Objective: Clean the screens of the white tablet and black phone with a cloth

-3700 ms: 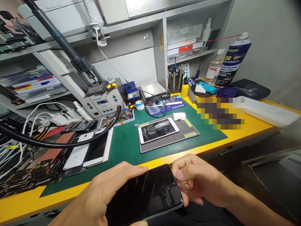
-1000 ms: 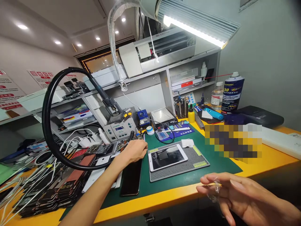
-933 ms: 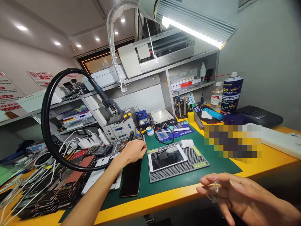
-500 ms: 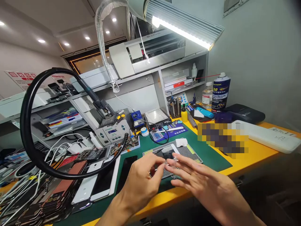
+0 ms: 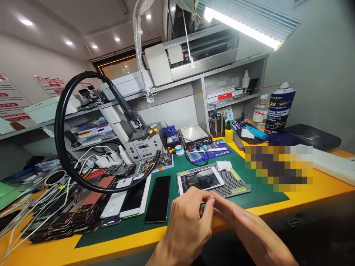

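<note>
Left hand (image 5: 186,225): raised over the front edge of the bench, thumb and forefinger closed in a pinch on a small clear scrap (image 5: 210,197), probably film or wrapper; too small to identify with certainty. Remaining fingers curled under.

Right hand (image 5: 240,224): fingers extended and held close together, tips meeting the left fingertips at the same scrap; apparently steadying or passing it. Which hand carries the weight: cannot tell.

Clear scrap: held in the air between both sets of fingertips, just in front of the grey mat (image 5: 233,181), not resting on anything.

White phone (image 5: 200,180): flat, screen up, on the grey mat, presumably kept from sliding by the ribbed surface. White pad (image 5: 224,165) at the mat's far corner.

Black phone (image 5: 158,198): flat on the green bench mat (image 5: 257,192), left of the grey mat, apart from it, beside a row of white phones (image 5: 126,194).

Stack of dark screen parts (image 5: 63,218): far left, with white cables (image 5: 33,207) trailing across.

Black hose (image 5: 61,136): large loop arching above the left half of the bench, ending near the parts tray (image 5: 158,162); a likely snag for any reach toward the soldering station (image 5: 143,147).

Spray can (image 5: 279,108), clear bottle (image 5: 260,111), yellow bottle (image 5: 229,133), tool holder (image 5: 217,123): upright along the back right, well apart from the hands.

Lamp (image 5: 249,22): overhead, lit.
</note>
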`<state>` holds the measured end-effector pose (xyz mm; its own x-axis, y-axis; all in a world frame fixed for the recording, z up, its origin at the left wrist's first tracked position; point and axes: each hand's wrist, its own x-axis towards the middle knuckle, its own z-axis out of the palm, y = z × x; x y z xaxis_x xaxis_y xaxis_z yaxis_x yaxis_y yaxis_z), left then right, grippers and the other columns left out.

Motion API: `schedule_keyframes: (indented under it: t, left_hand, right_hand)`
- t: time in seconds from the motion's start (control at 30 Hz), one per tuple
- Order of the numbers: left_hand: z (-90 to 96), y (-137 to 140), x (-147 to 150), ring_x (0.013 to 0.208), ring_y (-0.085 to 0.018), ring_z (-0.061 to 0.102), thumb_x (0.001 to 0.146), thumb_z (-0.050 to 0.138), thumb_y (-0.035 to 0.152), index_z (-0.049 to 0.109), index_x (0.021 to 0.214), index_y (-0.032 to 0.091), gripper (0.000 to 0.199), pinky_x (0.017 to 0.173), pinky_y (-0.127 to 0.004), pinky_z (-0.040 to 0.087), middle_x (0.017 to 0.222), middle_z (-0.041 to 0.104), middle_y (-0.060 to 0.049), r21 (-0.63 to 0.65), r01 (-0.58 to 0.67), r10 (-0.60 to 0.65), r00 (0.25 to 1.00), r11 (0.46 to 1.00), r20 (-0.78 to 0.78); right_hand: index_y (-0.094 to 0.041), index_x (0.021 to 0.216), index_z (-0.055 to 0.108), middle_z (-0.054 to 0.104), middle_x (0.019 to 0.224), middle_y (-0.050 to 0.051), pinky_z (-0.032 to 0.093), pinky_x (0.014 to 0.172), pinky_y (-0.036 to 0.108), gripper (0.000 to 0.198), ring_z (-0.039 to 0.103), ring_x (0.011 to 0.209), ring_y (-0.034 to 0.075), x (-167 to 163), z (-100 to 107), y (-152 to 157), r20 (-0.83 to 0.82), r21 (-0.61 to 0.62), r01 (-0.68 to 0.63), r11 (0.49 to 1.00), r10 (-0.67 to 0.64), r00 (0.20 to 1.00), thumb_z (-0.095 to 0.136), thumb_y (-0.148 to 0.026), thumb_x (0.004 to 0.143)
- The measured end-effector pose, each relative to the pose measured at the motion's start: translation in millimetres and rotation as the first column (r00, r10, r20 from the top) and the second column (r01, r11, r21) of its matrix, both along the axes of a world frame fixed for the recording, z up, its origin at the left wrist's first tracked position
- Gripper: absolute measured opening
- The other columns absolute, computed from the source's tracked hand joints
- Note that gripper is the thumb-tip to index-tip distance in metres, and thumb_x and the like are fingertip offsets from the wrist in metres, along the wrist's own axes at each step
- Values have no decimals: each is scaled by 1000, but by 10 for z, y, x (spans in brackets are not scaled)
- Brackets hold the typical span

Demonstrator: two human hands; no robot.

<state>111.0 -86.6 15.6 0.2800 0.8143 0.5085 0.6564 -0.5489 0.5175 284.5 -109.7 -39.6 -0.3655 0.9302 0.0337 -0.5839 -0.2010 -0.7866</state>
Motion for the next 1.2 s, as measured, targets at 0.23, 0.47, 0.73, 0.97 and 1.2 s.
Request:
schedule_keyframes:
  t: [0.23,0.47,0.73,0.97,1.2]
  left_hand:
    - [-55,-126,-113,66,-14,59,96,58,26,74,93,22,17,60,-25,46,81,70,-3,-118,-43,71,967,992,246]
    - [-184,-247,-125,47,-9,49,88,67,54,73,108,16,44,41,-20,38,69,65,-3,-582,111,285,788,806,546]
    - [-377,-335,-19,51,-7,49,86,71,50,66,115,17,44,40,-17,36,83,65,-4,-563,425,174,669,708,723]
    - [-458,-381,103,56,-6,49,87,72,44,72,101,18,29,41,-16,33,90,65,-4,-568,267,253,695,779,673]
    - [-331,-450,73,44,-2,43,87,72,42,79,85,19,24,38,-18,28,75,55,1,-474,298,222,601,829,768]
  right_hand:
    - [-30,107,81,67,135,10,50,103,61,33,49,136,44,133,284,17,-27,115,191,975,-189,982,60,-50,93]
    - [-28,94,83,73,106,10,53,70,38,27,62,101,31,43,467,34,-103,57,307,950,-300,948,59,-42,92]
    - [-18,85,79,63,85,10,49,68,35,39,57,77,22,-137,517,45,-201,15,236,972,-229,953,47,-38,95]
    - [-16,84,77,61,86,9,52,77,36,40,62,79,23,-226,409,83,-126,196,265,944,-244,961,43,-32,100]
    - [-21,82,75,61,75,4,53,54,24,28,61,63,15,-63,482,90,77,368,277,888,-326,942,55,-33,96]
